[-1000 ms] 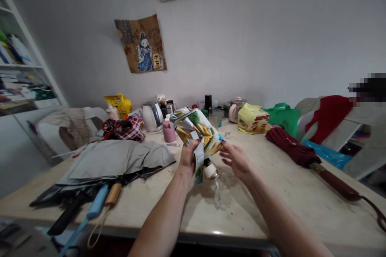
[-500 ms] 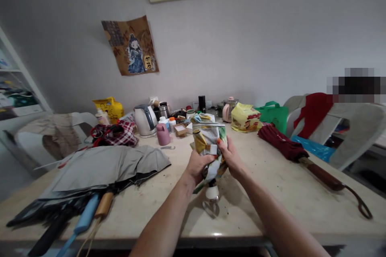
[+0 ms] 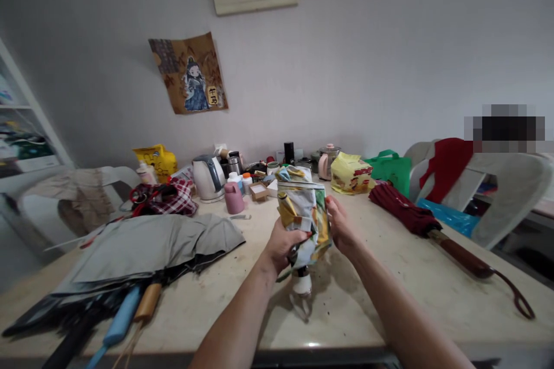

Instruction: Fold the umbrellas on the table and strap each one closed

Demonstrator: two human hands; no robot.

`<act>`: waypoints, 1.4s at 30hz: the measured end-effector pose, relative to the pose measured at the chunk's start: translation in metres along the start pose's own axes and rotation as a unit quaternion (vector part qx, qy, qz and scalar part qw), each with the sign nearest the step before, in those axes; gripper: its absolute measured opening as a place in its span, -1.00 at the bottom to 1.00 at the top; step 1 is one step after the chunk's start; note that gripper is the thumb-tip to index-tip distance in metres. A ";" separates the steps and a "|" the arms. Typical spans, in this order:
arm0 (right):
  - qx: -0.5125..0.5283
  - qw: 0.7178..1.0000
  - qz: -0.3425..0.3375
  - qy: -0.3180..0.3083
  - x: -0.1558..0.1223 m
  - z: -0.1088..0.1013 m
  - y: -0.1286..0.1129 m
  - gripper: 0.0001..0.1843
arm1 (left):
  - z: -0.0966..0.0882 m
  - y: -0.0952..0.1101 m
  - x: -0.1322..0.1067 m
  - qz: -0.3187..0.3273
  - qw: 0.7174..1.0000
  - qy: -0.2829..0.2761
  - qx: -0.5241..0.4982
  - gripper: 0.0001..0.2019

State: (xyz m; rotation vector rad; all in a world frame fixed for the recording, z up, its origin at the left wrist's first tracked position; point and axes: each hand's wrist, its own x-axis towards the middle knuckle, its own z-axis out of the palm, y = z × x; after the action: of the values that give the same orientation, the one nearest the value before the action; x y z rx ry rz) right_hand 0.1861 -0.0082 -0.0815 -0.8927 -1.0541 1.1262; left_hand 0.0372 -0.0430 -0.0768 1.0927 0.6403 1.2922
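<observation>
A folding umbrella (image 3: 309,213) with white, yellow and green patterned cloth is held over the middle of the table, its white handle (image 3: 302,283) pointing down toward me with a clear loop below. My left hand (image 3: 283,245) is closed around the cloth near the handle, thumb across the front. On the umbrella's right side is my right hand (image 3: 340,223), fingers stretched along the cloth's edge and the palm turned inward. Whether its fingertips touch the cloth is hard to see.
Grey umbrellas (image 3: 151,248) lie at the left with their handles toward me. A dark red umbrella (image 3: 404,207) lies at the right. Along the wall stand a kettle (image 3: 208,176), a pink jug (image 3: 234,198), a yellow bag (image 3: 351,174) and a green bag (image 3: 392,168).
My right hand has loosened from the cloth and moved slightly outward to the right. My left hand keeps its hold on the umbrella. The view has tilted up a little.
</observation>
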 end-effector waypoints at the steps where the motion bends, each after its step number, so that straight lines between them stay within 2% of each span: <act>1: -0.017 0.998 -0.027 0.047 -0.002 -0.001 -0.002 -0.30 | 0.001 0.000 0.002 0.013 0.999 0.017 0.026 -0.67; 3: -0.079 0.976 -0.152 0.133 -0.012 0.001 -0.006 -0.30 | 0.003 0.001 0.004 0.046 0.994 0.062 0.077 -0.62; 4: -0.124 0.952 -0.236 0.153 -0.019 0.003 -0.007 -0.34 | 0.005 0.001 0.005 0.063 0.990 0.086 0.097 -0.58; 5: -0.169 0.925 -0.305 0.152 -0.026 0.007 -0.007 -0.40 | 0.006 0.001 0.006 0.078 0.985 0.106 0.112 -0.52; 6: -0.209 0.905 -0.344 0.134 -0.031 0.010 -0.007 -0.46 | 0.008 0.002 0.006 0.089 0.981 0.119 0.122 -0.48; 7: -0.237 0.899 -0.352 0.106 -0.035 0.014 -0.005 -0.51 | 0.010 0.002 0.006 0.097 0.980 0.121 0.124 -0.44; 10: -0.234 0.938 -0.256 0.029 -0.034 0.023 0.000 -0.49 | 0.015 0.000 0.003 0.094 0.984 0.103 0.112 -0.34; 14: -0.087 0.992 -0.086 -0.011 -0.021 0.025 0.002 -0.33 | 0.019 -0.008 0.000 0.063 0.990 0.067 0.103 -0.32; 16: 0.020 0.998 0.002 -0.057 -0.018 0.023 0.001 -0.29 | 0.020 -0.011 -0.002 0.051 0.993 0.034 0.101 -0.35; 18: 0.092 0.990 0.063 -0.091 -0.019 0.021 -0.001 -0.26 | 0.020 -0.012 -0.005 0.024 0.996 0.004 0.086 -0.43; 21: 0.115 0.981 0.104 -0.116 -0.020 0.013 -0.003 -0.17 | 0.021 -0.013 -0.011 -0.032 0.998 -0.041 0.035 -0.58; 23: 0.106 0.975 0.116 -0.159 -0.020 0.007 -0.004 -0.09 | 0.023 -0.014 -0.015 -0.062 0.995 -0.076 -0.008 -0.63; 26: 0.097 0.953 0.101 -0.268 -0.022 0.000 -0.004 0.04 | 0.023 -0.021 -0.018 -0.093 0.988 -0.113 -0.052 -0.60; 28: 0.102 0.946 0.084 -0.296 -0.025 -0.004 -0.006 0.02 | 0.022 -0.026 -0.017 -0.105 0.983 -0.132 -0.067 -0.53; 33: 0.064 0.978 0.075 -0.186 -0.034 -0.007 -0.014 -0.40 | 0.013 -0.033 -0.014 -0.155 0.968 -0.181 -0.075 -0.44; 38: 0.031 0.990 0.008 -0.134 -0.032 -0.004 -0.024 -0.44 | 0.003 -0.022 -0.009 -0.182 0.961 -0.202 -0.046 -0.45; 41: 0.040 0.995 -0.033 -0.080 -0.025 -0.004 -0.026 -0.50 | 0.002 -0.020 -0.006 -0.147 0.965 -0.219 -0.009 -0.45; 42: 0.046 0.996 -0.037 -0.063 -0.023 -0.005 -0.025 -0.52 | 0.003 -0.021 -0.005 -0.124 0.970 -0.209 0.010 -0.45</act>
State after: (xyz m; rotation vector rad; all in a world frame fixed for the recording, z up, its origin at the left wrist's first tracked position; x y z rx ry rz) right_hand 0.1950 -0.0359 -0.0636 -0.7115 -1.1191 1.1708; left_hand 0.0480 -0.0469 -0.0950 1.2146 0.4523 0.8084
